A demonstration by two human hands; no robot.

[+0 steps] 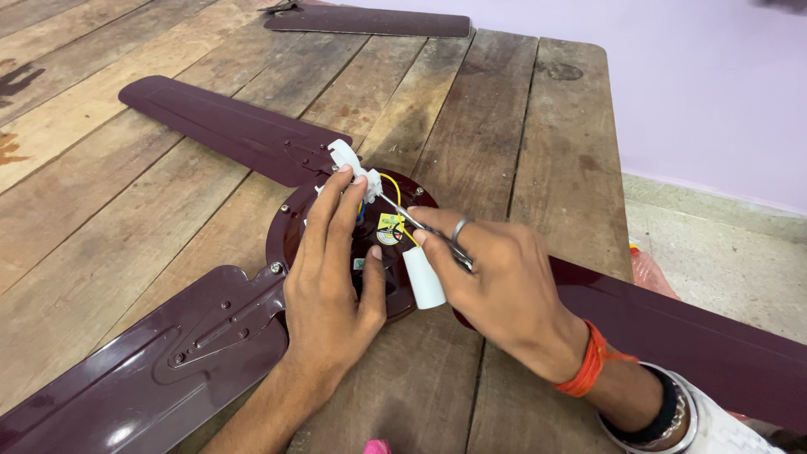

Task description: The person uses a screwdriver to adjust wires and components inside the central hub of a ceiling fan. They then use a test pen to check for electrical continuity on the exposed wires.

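Wooden plank table (504, 109): under both hands, boards running away from the wearer. Pale lilac wall and a tiled floor strip to the right of the right hand.

Maroon ceiling fan: motor hub (290, 231) directly beneath the left hand. Three blades attached; one (218, 126) up and left of the left hand, one (143, 361) down and left below the left wrist, one (698, 332) passing under the right forearm. A separate blade (370, 21) well beyond both hands at the far edge.

White cylindrical capacitor (423, 277): between the two hands, just beside the right thumb, resting over the hub's near rim. Long axis roughly upright in view, tilted slightly, upper end toward the wiring.

Left hand (332, 286): flat on the hub, fingers extended, tips pressing the white terminal block (349, 160).

Right hand (496, 286): closed in a pinch on a thin metal screwdriver (399, 210), ring on one finger, orange thread at the wrist. Shaft axis diagonal, tip pointing up-left into the terminal block.

Yellow wire (392, 183): looped just beyond the tip.

Risks, as judged: tip slipping off the small screw and jabbing the left fingertips close by; wire nicked by the blade; capacitor, apparently unsecured, rolling off the hub if the leads get tugged.
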